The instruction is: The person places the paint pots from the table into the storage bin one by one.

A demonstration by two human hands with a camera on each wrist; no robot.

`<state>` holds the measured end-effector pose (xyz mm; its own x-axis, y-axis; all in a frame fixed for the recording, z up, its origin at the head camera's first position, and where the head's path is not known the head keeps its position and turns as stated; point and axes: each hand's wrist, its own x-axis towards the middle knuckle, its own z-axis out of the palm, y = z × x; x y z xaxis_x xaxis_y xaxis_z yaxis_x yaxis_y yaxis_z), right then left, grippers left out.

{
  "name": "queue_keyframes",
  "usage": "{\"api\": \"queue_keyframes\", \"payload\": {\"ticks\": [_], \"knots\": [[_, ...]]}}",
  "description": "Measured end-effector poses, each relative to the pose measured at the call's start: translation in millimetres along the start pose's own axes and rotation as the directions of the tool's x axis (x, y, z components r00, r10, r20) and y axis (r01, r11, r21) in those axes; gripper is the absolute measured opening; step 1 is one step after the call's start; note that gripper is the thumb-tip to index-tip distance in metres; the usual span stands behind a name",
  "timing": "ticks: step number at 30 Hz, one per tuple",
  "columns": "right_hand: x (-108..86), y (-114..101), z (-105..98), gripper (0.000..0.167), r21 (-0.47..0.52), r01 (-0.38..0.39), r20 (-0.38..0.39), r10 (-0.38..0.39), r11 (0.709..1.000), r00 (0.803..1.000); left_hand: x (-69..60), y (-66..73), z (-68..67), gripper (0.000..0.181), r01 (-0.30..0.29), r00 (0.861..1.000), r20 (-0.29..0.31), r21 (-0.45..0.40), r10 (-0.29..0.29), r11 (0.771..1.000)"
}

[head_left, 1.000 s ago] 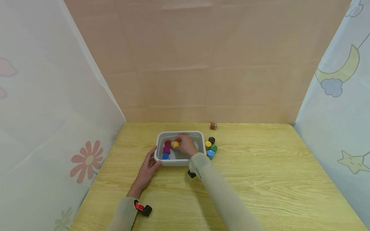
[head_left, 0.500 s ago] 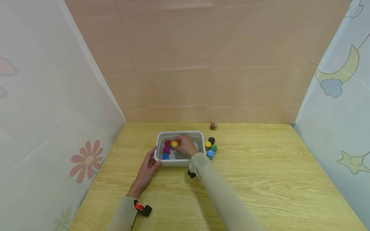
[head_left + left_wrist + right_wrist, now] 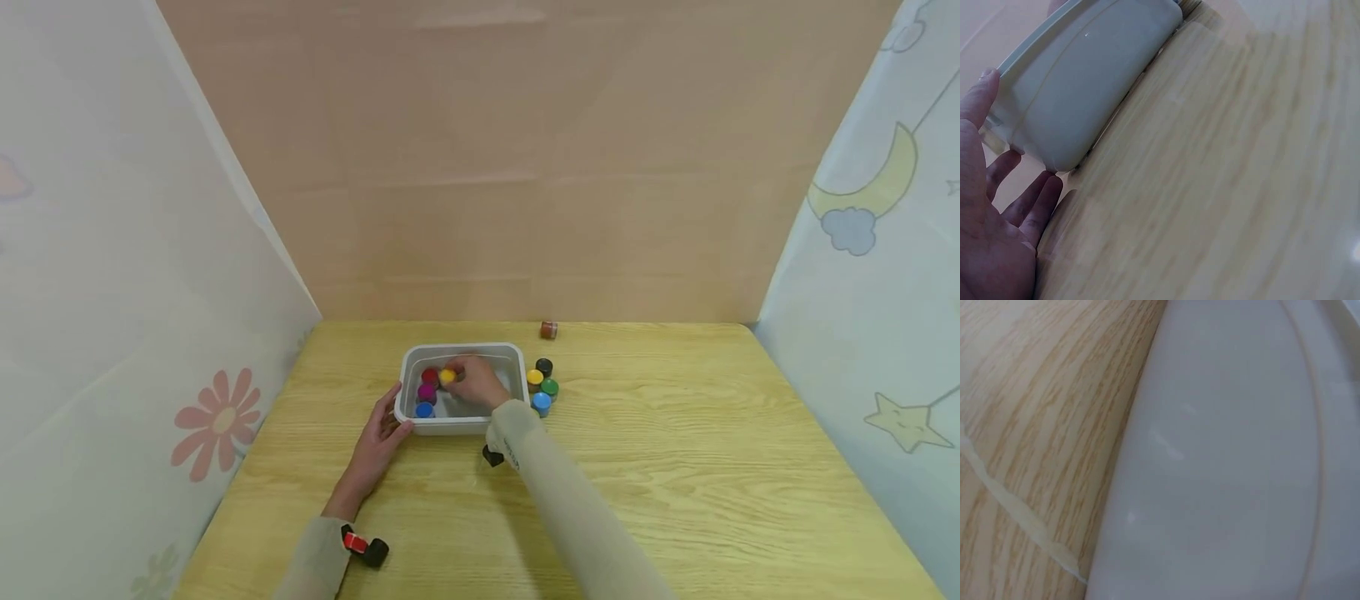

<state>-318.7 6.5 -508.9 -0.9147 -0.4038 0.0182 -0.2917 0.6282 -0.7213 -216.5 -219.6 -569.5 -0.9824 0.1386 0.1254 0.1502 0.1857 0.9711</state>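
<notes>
A white rectangular plastic box [image 3: 450,427] stands on the table in the head view. At its near left corner my left hand [image 3: 372,450] holds it. The thumb lies on the near side and the fingers reach round the left end, as the left wrist view also shows. My right hand [image 3: 478,383] is inside the box and pinches a small paint pot with a yellow lid [image 3: 447,377]. Left of it, along the box's left wall, stand a red pot [image 3: 430,377], a magenta pot [image 3: 427,392] and a blue pot [image 3: 424,410]. The right wrist view shows only the box's outer wall [image 3: 1222,456] and the table.
Just right of the box several more pots stand grouped: black [image 3: 544,367], yellow-lidded [image 3: 535,377], green [image 3: 550,387] and light blue [image 3: 541,404]. A brown-red pot [image 3: 549,330] lies on its side near the table's back edge. Printed sheets flank the wooden table [image 3: 675,467].
The yellow-lidded pot has shifted slightly left toward the red pot, and its lid now faces up more. My left hand has stayed on the box corner. The head view has shifted a little.
</notes>
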Motion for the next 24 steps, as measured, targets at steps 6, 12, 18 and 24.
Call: {"api": "queue_keyframes", "payload": {"ticks": [6, 12, 18, 24], "knots": [[1.1, -0.6, 2.0, 0.035, -0.006, -0.027, 0.010, 0.027, 1.000, 1.000, -1.3, 0.7, -0.6, 0.070, 0.014, 1.000, 0.003, -0.002, -0.014, 1.000], [1.5, 0.7, 1.5, 0.036, 0.001, -0.028, 0.009, 0.027, 1.000, 1.000, 0.1, 0.8, 0.9, 0.068, 0.029, 1.000, 0.008, -0.011, -0.029, 1.000], [-0.3, 0.4, -2.1, 0.041, 0.009, -0.043, 0.019, 0.043, 0.999, 0.999, 0.4, -0.7, 0.4, 0.069, 0.033, 0.999, 0.016, -0.033, -0.032, 0.999], [-3.9, -3.7, -9.1, 0.043, 0.031, -0.072, 0.048, 0.070, 0.997, 0.996, -1.1, -0.4, -1.7, 0.069, 0.037, 0.999, 0.014, -0.030, -0.037, 0.999]]}}
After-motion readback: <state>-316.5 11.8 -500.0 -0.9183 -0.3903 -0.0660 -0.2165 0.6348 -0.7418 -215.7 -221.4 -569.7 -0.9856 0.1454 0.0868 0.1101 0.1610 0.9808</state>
